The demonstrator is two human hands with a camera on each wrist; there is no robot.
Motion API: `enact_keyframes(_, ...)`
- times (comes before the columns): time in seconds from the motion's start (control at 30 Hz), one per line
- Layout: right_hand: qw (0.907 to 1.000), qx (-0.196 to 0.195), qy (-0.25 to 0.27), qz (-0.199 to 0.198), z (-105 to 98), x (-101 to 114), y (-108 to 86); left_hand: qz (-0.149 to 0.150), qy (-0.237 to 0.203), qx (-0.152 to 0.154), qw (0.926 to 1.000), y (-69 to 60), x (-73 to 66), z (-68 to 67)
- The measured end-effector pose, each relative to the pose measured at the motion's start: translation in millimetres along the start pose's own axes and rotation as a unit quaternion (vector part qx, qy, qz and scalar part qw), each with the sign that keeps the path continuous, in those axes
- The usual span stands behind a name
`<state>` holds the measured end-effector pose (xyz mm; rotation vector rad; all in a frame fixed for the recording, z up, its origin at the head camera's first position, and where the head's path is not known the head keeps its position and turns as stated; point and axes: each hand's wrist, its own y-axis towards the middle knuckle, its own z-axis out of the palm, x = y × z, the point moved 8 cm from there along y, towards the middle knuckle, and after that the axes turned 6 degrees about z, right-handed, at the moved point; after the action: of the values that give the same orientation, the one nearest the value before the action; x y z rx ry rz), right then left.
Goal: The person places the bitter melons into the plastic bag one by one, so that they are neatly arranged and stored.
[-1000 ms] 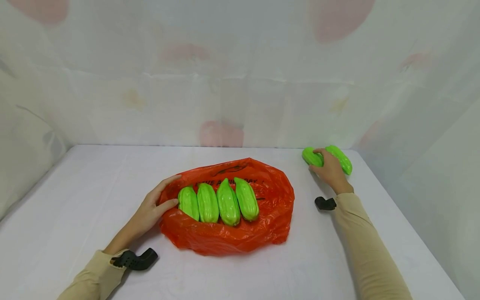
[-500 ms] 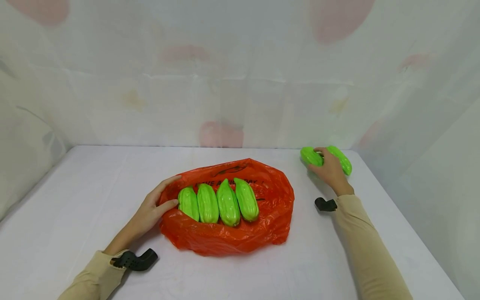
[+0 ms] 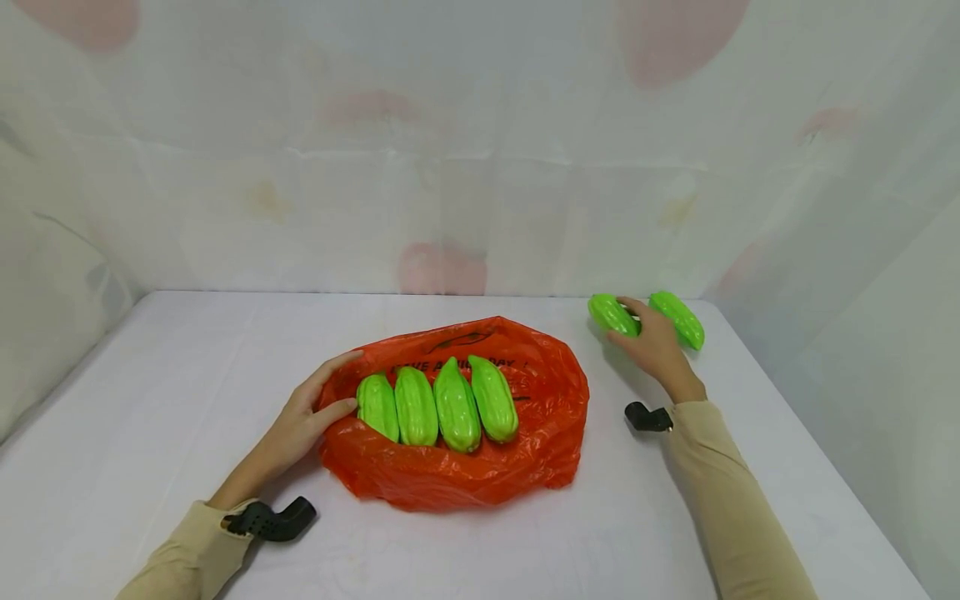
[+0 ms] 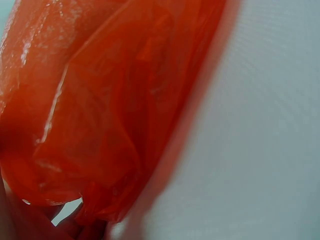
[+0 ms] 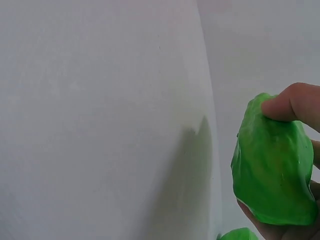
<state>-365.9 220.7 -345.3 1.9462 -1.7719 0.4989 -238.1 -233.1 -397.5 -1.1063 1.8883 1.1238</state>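
A red plastic bag (image 3: pixel 547 417) lies on the table with its mouth spread, and several bright green ridged gourds (image 3: pixel 456 408) lie side by side in the opening. My left hand (image 3: pixel 303 417) holds the bag's left edge, its thumb beside the leftmost gourd; in the left wrist view red plastic hides most of its fingers. At the far right, my right hand (image 3: pixel 651 337) grips another green gourd (image 5: pixel 272 165), thumb on one side and fingers round the other. In the right wrist view this gourd is off the table, with its shadow below.
One more green gourd (image 3: pixel 678 319) lies at the table's far right corner, just beyond my right hand. White cloth covers the table (image 3: pixel 187 358), and a white curtain (image 3: pixel 525 217) with faded pink spots stands behind it. A black wrist camera (image 3: pixel 272 520) sits at my left cuff.
My right hand has moved a little left with the gourd, away from the one at the corner, and the gap between them has widened. The left hand and bag have stayed put.
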Motion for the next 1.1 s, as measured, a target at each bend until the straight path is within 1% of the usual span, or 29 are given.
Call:
enact_keyframes(0.2, 0.9998, 0.004, 0.021, -0.005, 2, 5, -4.6, 0.001, -0.005, -0.001, 1.0, 0.3, -0.5, 1.0)
enact_keyframes(0.5, 0.9994, 0.005, 0.034, -0.011, 2, 12, -10.4, -0.003, -0.002, -0.001, 1.0, -0.1, -1.0, 0.2)
enact_keyframes(0.77, 0.9988, 0.008, 0.044, -0.019, -1, 23, -13.9, 0.003, 0.002, -0.001, 1.0, 0.8, -1.5, 0.5)
enact_keyframes(0.9, 0.9986, 0.013, 0.047, -0.018, -4, 33, -17.5, 0.006, 0.003, -0.002, 1.0, 0.7, -3.7, 0.5)
enact_keyframes(1.1, 0.9981, 0.014, 0.049, -0.034, -8, 50, -22.1, 0.007, 0.0, -0.002, 1.0, -0.2, -7.0, 0.0)
